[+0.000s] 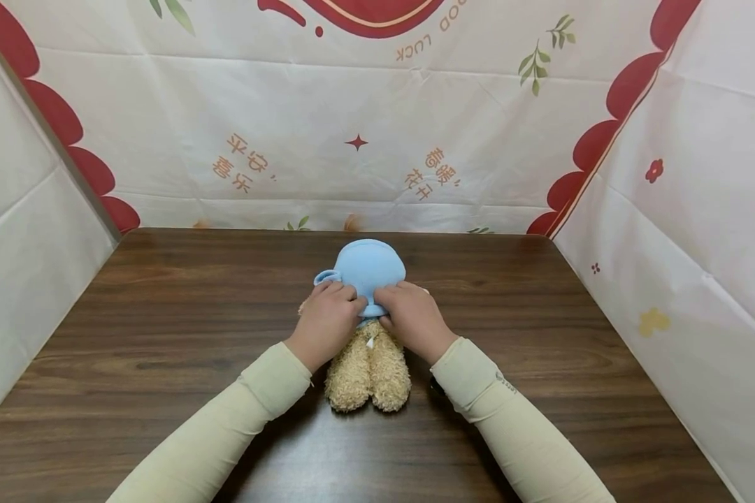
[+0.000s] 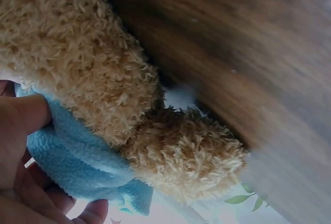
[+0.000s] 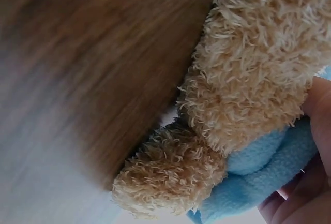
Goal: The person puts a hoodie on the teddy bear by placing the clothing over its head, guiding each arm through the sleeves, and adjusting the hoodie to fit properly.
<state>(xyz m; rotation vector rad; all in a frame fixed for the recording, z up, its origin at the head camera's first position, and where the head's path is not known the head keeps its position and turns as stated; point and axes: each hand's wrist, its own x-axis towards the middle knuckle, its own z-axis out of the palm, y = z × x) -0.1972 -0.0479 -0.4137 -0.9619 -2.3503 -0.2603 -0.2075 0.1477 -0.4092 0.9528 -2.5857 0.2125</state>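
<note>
A curly tan plush toy (image 1: 390,374) lies on the table with its two legs toward me. Light blue fleece clothing (image 1: 370,269) covers its upper part, with a small blue loop (image 1: 327,277) sticking out at the left. My left hand (image 1: 327,323) pinches the clothing's near edge on the left, thumb and fingers curled round the fleece (image 2: 77,151) in the left wrist view. On the other side, my right hand (image 1: 415,318) grips the same edge, and blue fabric (image 3: 258,177) shows between its thumb and fingers. A small white tag (image 1: 370,343) shows between the legs. The toy's head is hidden.
The toy lies near the middle of a dark wood-grain table (image 1: 163,314). A white printed cloth (image 1: 327,105) with red scalloped borders hangs behind the table's far edge. More white cloth (image 1: 686,209) stands along the right side and the left.
</note>
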